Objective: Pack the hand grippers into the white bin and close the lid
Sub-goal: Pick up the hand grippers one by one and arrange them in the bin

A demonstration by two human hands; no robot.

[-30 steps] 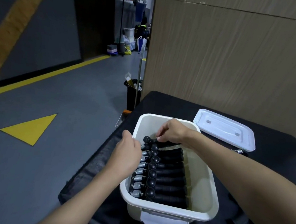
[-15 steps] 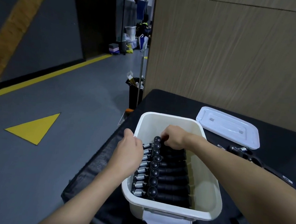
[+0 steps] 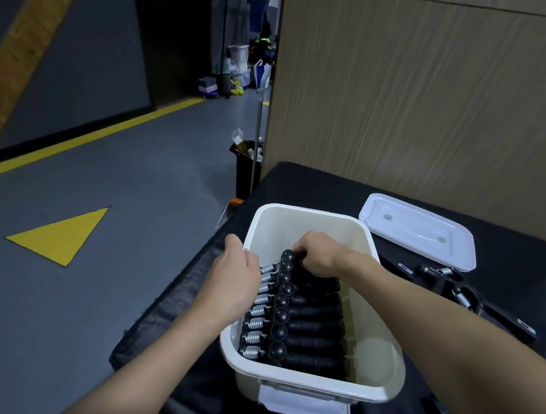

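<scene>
White bin (image 3: 313,224) & lid (image 3: 420,230), black hand grippers (image 3: 311,342) w/ silver springs (image 3: 253,336).

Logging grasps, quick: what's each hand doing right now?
Left hand: grips the white bin by its left rim.
Right hand: pinches the farthest hand gripper in the row.

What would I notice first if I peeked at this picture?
Probably the white bin in the middle, with a neat row of black hand grippers inside. The right hand grips the farthest one, and the left hand holds the bin's left rim. The white lid lies on the black table, behind to the right.
</scene>
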